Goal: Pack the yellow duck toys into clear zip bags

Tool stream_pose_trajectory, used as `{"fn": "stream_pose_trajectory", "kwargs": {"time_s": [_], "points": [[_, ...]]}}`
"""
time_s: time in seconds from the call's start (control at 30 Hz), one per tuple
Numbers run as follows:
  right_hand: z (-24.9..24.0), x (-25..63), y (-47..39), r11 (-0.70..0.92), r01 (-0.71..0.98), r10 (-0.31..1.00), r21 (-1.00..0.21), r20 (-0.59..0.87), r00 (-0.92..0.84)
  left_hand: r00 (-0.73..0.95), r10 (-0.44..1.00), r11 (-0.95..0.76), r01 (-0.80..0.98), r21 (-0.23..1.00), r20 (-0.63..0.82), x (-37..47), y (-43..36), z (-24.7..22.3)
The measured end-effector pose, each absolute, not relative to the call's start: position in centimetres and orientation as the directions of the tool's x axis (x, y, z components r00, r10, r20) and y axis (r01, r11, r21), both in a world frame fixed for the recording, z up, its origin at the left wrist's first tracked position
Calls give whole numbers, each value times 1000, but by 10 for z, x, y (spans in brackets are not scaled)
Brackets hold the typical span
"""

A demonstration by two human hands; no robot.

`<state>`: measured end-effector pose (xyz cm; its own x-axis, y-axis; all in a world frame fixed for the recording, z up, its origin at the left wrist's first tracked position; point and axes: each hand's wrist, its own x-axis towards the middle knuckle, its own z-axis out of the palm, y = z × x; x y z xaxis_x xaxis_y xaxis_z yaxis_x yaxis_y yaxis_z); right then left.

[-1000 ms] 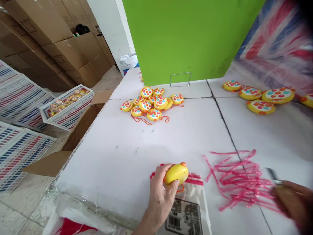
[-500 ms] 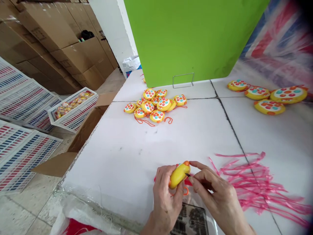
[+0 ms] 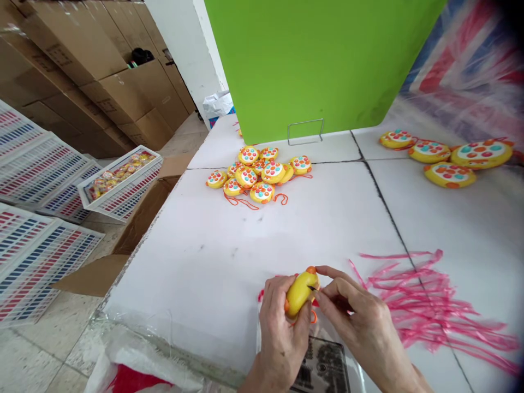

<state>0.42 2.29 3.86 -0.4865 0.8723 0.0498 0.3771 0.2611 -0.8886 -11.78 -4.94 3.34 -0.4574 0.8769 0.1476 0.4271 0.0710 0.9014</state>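
A yellow toy [image 3: 301, 293] with orange ends is held above the front of the white table, its plain yellow side facing up. My left hand [image 3: 282, 322] wraps its fingers and thumb round the toy's left side. Pinched in my right hand [image 3: 354, 308] is a small dark pointed tool [image 3: 312, 288], its tip against the toy's yellow surface; the rest of it is hidden by the fingers. My right index fingertip touches the orange end. Beneath the hands lies a dark patterned plate [image 3: 323, 365], partly covered, and an orange cord loop hangs by the toy.
Pink plastic ribbons [image 3: 438, 305] lie right of my hands. Yellow toys with coloured dots [image 3: 262, 173] are piled mid-table, more [image 3: 450, 174] at the right. A green board [image 3: 327, 65] stands behind. Cartons [image 3: 135, 93], crates [image 3: 36, 251] and an open box [image 3: 94, 273] are left.
The dark tool's tip has shifted slightly up and left over the toy's yellow side. The toy has turned a little more upright; both hands keep their hold.
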Motion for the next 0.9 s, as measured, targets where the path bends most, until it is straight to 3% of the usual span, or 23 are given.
{"fn": "stream_pose_trajectory", "kwargs": {"time_s": [0.67,0.9], "points": [[42,4,25,256,388,847,-885,12,-531,-431,886,61,474,879,171,-118,-53,25],[42,5,24,264,396,842,-880,10,-539,-466,876,85,404,911,124,-116,-53,25]]}}
